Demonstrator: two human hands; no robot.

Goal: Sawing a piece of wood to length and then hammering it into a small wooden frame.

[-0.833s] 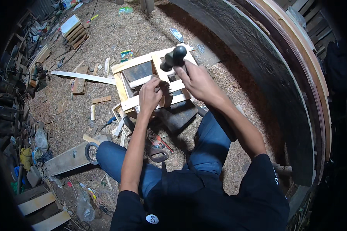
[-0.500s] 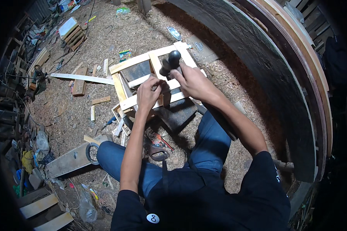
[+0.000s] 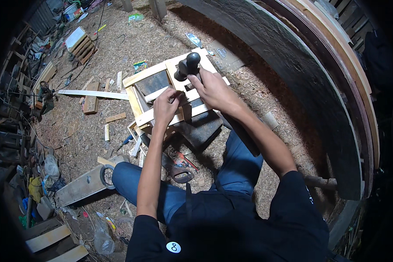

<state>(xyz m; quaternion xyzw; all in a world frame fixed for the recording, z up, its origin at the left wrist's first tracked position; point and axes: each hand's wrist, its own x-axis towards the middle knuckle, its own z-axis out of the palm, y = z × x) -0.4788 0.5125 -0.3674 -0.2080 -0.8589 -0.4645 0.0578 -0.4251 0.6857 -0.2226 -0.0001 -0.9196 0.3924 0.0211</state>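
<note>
1. Two bare hands work over a pale wood frame (image 3: 145, 74), which sits on a dark block (image 3: 201, 133) in front of the person; ground (image 3: 85, 139) all round is strewn w/ shavings.
2. R hand (image 3: 212, 90): fingers wrapped firmly round a hammer (image 3: 188, 66); its black head shows over frame's far R part, nr that corner, handle running back by the forearm.
3. L hand (image 3: 165, 107): nr mid of frame's near edge, thumb + fingertips drawn tog.; can't tell what, if anything, is pinched, too small & dark.
4. Off frame's L edge: long pale strip (image 3: 100, 94), one end right by that edge, lying across a brown wood piece (image 3: 91, 99).
5. Off frame's near edge: handsaw (image 3: 181, 175) on the ground btwn the legs (image 3: 238, 163).
6. Past frame's far L corner, well apart: slatted stack (image 3: 81, 46), white top.
</note>
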